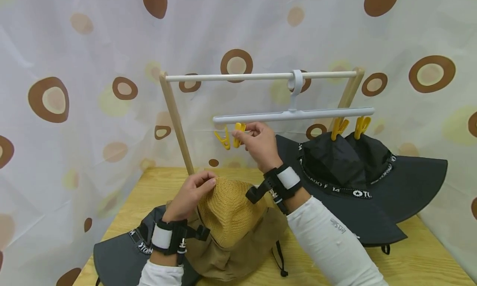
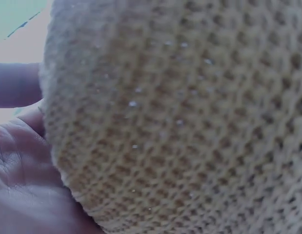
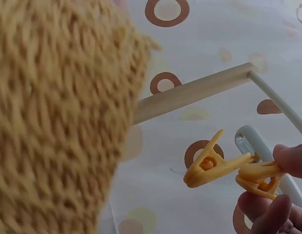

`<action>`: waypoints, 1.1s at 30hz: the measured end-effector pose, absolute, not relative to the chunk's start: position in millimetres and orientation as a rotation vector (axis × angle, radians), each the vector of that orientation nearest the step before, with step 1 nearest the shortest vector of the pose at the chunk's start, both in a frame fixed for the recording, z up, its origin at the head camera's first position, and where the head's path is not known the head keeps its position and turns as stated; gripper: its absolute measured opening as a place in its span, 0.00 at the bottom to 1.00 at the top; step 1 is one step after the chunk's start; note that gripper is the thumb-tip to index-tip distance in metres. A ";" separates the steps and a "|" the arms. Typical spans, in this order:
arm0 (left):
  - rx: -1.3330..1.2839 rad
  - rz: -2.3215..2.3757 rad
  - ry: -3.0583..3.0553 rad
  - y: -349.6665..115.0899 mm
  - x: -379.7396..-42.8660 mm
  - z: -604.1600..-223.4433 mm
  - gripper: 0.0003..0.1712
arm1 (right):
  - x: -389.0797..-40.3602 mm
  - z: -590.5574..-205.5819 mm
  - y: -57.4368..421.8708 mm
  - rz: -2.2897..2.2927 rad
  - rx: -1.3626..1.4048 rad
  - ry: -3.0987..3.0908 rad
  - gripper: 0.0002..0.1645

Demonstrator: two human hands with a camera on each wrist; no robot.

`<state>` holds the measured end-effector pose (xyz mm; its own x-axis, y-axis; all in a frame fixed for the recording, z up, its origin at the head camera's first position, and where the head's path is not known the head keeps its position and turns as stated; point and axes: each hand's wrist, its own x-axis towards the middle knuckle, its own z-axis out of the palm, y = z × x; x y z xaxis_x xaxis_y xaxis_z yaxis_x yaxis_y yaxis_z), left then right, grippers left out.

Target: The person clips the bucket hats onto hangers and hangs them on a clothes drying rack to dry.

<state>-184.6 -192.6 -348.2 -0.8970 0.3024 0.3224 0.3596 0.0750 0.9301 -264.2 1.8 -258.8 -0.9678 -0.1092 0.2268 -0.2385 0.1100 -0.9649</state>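
My left hand [image 1: 191, 195] pinches the top of a mustard knitted hat [image 1: 229, 209], whose weave fills most of the left wrist view. Higher up, my right hand [image 1: 259, 144] grips a yellow clip [image 3: 260, 178] between thumb and fingers, under the left end of a white hanger [image 1: 253, 118]. Beside it dangles a second yellow clip [image 3: 209, 165], touched by no finger. The knitted hat is below and apart from both clips. At the hanger's right end, two more yellow clips [image 1: 338, 128] hold a black wide-brimmed hat [image 1: 335, 166].
The hanger hooks over the white bar [image 1: 231, 77] of a rack with wooden posts [image 1: 177, 124]. A khaki hat [image 1: 231, 261] with a cord lies behind and below the knitted one on the wooden table [image 1: 130, 199]. Another dark hat [image 1: 119, 253] lies at the left.
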 end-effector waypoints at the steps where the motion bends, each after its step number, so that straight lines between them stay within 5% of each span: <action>1: -0.699 -1.965 -2.298 -191.6 -188.4 -345.7 0.14 | -264.2 -259.0 2.2 2.001 0.359 -2.271 0.22; 11: -0.680 -1.895 -2.375 -175.2 -226.6 -332.1 0.13 | -264.5 -262.0 8.8 2.007 0.373 -2.277 0.17; 21: -0.557 -2.324 -1.974 -160.4 -258.0 -349.1 0.12 | -262.3 -263.0 12.3 2.089 0.364 -2.317 0.16; 33: -1.010 -2.776 -1.504 -177.8 -264.3 -363.9 0.29 | -267.2 -264.0 10.3 2.152 0.379 -2.349 0.14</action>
